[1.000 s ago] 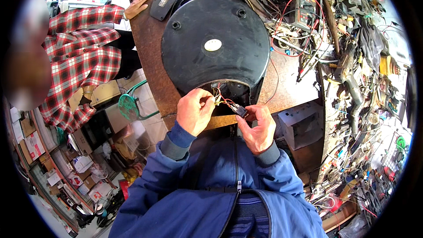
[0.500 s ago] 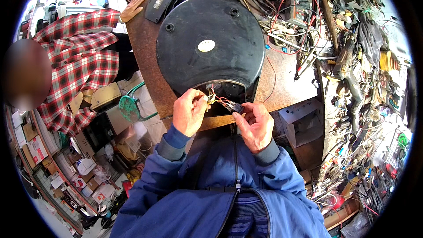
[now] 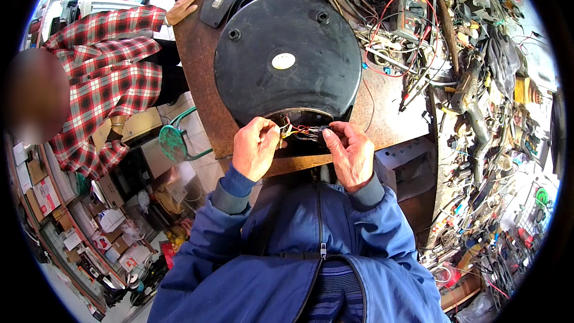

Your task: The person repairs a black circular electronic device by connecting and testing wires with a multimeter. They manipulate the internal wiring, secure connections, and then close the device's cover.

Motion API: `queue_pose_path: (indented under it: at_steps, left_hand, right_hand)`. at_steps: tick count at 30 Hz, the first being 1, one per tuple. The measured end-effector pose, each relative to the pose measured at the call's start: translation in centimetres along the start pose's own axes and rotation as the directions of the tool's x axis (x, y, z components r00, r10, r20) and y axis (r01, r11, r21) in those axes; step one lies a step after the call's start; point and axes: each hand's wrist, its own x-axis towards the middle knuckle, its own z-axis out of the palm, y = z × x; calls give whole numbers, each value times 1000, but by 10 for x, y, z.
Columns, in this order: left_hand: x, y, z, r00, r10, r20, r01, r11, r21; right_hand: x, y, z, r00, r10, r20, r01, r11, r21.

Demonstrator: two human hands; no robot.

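Note:
A round black housing (image 3: 287, 42) with an oval white sticker rests on the wooden bench, its cut-out facing me. Thin red, yellow and white wires (image 3: 296, 128) come out of this opening. My left hand (image 3: 254, 149) pinches the yellowish wire bundle at the left of the cut-out. My right hand (image 3: 350, 155) grips a small component with wires and metal terminals (image 3: 318, 133), thumb on top. A dark flat cover plate (image 3: 215, 9) lies at the housing's upper left.
The wooden bench (image 3: 394, 113) carries a multimeter (image 3: 408, 6) with leads and heaps of cables and tools (image 3: 478, 113) at right. At left stand a person in a plaid shirt (image 3: 107, 78), hand on the bench edge, a green stool (image 3: 174, 142) and shelves of boxes (image 3: 48, 197). A box sits below the bench.
My right hand has moved up toward the opening, turning the component it holds so its terminals show. My left hand has shifted only slightly, still pinching the wires.

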Motion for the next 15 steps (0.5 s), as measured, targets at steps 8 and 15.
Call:
queue_pose_path:
  at_steps: [8, 15]
  left_hand:
    - [0, 0, 0, 1000, -17, -1, 17, 1000, -2]
    - [-1, 0, 0, 1000, -22, 4, 22, 1000, -13]
  right_hand:
    - [-2, 3, -2, 1000, 23, 20, -23, 1000, 7]
    - [-6, 13, -1, 1000, 19, 22, -21, 998, 56]
